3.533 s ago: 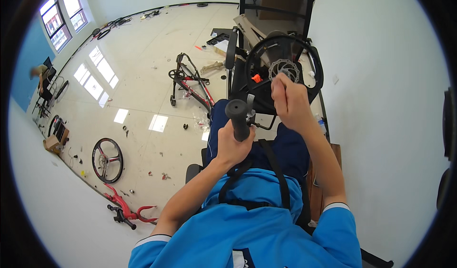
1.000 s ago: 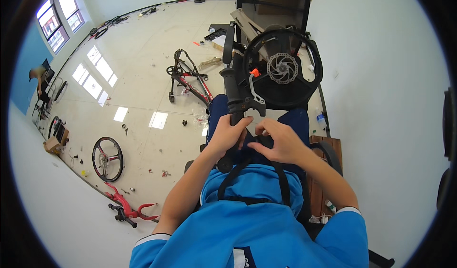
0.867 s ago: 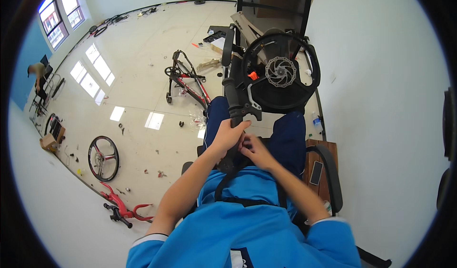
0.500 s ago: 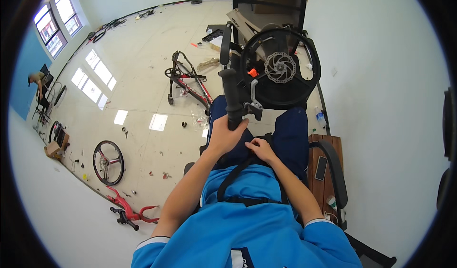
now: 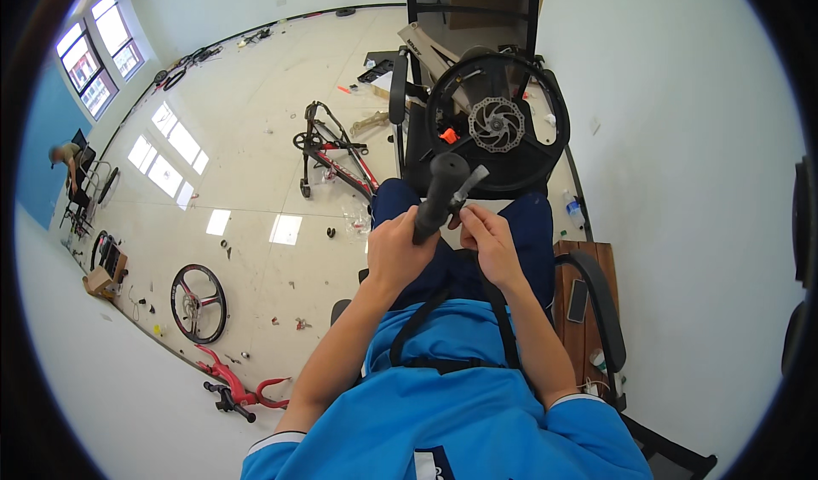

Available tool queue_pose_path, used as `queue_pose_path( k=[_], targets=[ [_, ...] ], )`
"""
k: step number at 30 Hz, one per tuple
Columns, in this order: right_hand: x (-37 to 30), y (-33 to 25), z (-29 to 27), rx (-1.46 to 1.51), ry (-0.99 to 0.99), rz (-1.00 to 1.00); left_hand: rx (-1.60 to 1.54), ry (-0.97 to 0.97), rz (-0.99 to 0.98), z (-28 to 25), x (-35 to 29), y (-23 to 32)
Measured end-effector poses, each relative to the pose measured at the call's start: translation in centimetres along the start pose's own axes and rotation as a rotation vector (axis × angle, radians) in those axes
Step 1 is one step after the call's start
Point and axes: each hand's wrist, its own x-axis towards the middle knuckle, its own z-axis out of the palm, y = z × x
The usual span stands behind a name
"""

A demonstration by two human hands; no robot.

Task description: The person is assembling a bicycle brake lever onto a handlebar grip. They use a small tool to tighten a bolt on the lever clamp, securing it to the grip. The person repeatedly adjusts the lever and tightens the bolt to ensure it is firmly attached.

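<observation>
Above my lap, my left hand (image 5: 397, 252) is wrapped round the lower end of a black handlebar grip (image 5: 440, 192). The grip tilts upward, with its round end toward the camera. A silver brake lever (image 5: 472, 182) with a dark mount sits on its right side. My right hand (image 5: 492, 243) is closed, thumb and forefinger pinched at the lever's base; the exact spot they grip is partly hidden by the fingers. Just beyond, a black wheel with a silver disc rotor (image 5: 497, 126) lies on a black chair (image 5: 413, 158).
A red and black bike frame (image 5: 341, 160), a three-spoke wheel (image 5: 199, 304) and a red frame part (image 5: 234, 382) lie on the floor to the left. On my right are a chair armrest (image 5: 596, 297) and a wooden stand with a phone (image 5: 578, 301). Far left, a person (image 5: 72, 169) sits.
My right hand has risen from my lap to the brake lever and pinches at its base. The grip in my left hand has tipped toward me, and the lever has turned with it.
</observation>
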Motion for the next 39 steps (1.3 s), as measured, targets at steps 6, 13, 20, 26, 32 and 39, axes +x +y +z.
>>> queue_pose_path(
  k=[6, 13, 20, 26, 32, 39],
  targets=[
    [-0.4, 0.7, 0.9, 0.054, 0.079, -0.031, 0.06, 0.022, 0.035, 0.7, -0.2, 0.1],
    [-1.0, -1.7, -0.2, -0.465, 0.282, -0.189, -0.17, -0.134, -0.199, -0.3, -0.5, 1.7],
    [1.0, -5.4, -1.8, -0.894, 0.239, -0.47, -0.152, -0.175, -0.117, -0.6, -0.1, 2.4],
    [2.1, -6.4, -2.2, -1.121, 0.152, -0.58, -0.267, -0.206, -0.229, -0.1, -0.6, 2.8],
    [1.9, -6.5, -2.2, -1.043, 0.011, -0.533, -0.314, -0.383, -0.21, 0.1, -0.7, 3.1],
    [1.5, -7.5, -5.7, -0.602, -0.303, -0.322, -0.445, -0.701, -0.173, -1.0, -0.6, 3.7]
  ],
)
